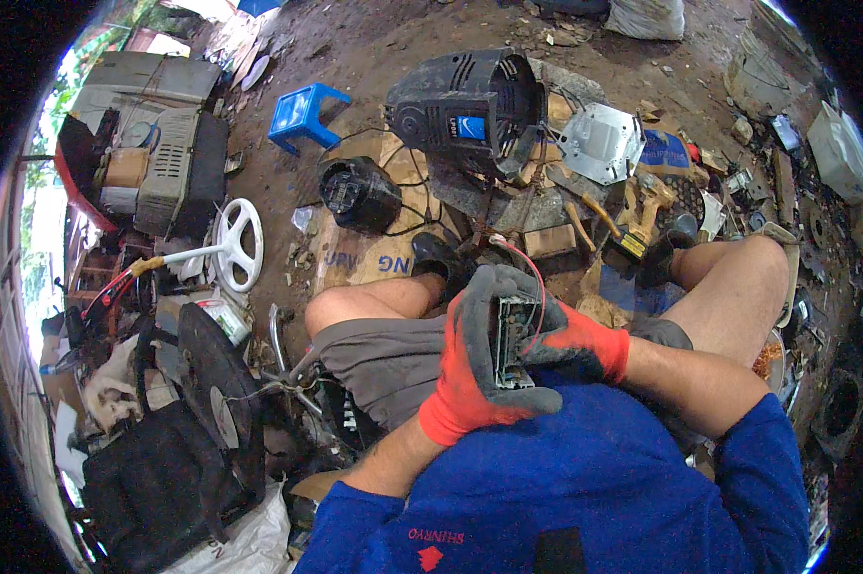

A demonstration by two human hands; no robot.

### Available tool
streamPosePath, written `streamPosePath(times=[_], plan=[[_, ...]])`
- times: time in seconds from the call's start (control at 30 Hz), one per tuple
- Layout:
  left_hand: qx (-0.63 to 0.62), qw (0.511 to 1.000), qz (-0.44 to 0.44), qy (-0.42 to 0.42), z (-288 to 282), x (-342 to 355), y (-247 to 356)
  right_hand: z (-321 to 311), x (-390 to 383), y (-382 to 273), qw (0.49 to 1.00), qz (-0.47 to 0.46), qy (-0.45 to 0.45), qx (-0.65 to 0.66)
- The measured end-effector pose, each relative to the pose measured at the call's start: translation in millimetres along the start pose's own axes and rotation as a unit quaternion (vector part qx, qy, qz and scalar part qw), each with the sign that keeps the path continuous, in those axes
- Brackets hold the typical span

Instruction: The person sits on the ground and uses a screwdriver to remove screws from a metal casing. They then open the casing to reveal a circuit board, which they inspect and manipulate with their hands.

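Between my hands, close in front of my body, is a small metal-framed electronic module (514,359) with its open side of dark parts facing up. My left hand (475,359), in a red and grey work glove, wraps round its left side with the thumb below. My right hand (577,342), gloved alike, closes on its right side; its fingertips are partly hidden behind the module and wire. A thin pink-red wire (541,275) loops up from the module toward a small connector beyond my fingers.
Ahead lie a black plastic housing (431,100), a black round unit with a cord (360,194), a bent silver plate (599,143), a yellow cordless power tool (645,215) and flattened cardboard (341,263). A blue stool (298,117) stands farther off. Left are a white wheel (257,246) and piled scrap.
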State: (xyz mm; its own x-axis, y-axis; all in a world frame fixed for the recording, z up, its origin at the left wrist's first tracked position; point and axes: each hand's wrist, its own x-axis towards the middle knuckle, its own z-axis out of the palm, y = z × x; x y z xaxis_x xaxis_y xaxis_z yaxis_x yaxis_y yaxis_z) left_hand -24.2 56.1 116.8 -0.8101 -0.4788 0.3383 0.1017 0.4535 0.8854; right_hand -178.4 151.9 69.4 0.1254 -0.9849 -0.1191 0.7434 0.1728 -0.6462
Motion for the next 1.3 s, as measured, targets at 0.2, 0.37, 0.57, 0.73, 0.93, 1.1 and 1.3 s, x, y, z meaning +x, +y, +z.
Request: streamPosePath(times=[0.2,0.37,0.57,0.73,0.93,1.1,1.3], plan=[[-0.242,0.937,-0.252,0.005,-15.1,-8.3,4.3,-20.8,9.3,17.0,0.986,-0.123,0.006,-0.112],[-0.309,0.881,-0.356,-0.045,-26.3,-3.6,11.7,-30.9,4.2,34.0,0.988,-0.096,0.017,-0.122],[-0.352,0.855,-0.378,-0.044,-33.3,-27.7,0.4,-16.9,3.4,25.6,0.996,-0.023,-0.009,-0.090],[-0.373,0.834,-0.405,-0.032,-30.9,-27.5,9.3,-18.5,0.9,26.3,0.992,-0.010,0.006,-0.126],[-0.220,0.929,-0.293,-0.056,-31.5,-37.0,0.1,-13.0,-2.0,21.8,0.983,-0.030,-0.004,-0.183],[-0.199,0.932,-0.298,-0.060,-29.4,-34.4,4.1,-7.9,-2.9,19.1,0.993,-0.026,-0.010,-0.116],[-0.162,0.943,-0.287,-0.041,-30.0,-43.2,-0.1,-7.0,-3.7,17.1,0.993,-0.011,-0.002,-0.114]])
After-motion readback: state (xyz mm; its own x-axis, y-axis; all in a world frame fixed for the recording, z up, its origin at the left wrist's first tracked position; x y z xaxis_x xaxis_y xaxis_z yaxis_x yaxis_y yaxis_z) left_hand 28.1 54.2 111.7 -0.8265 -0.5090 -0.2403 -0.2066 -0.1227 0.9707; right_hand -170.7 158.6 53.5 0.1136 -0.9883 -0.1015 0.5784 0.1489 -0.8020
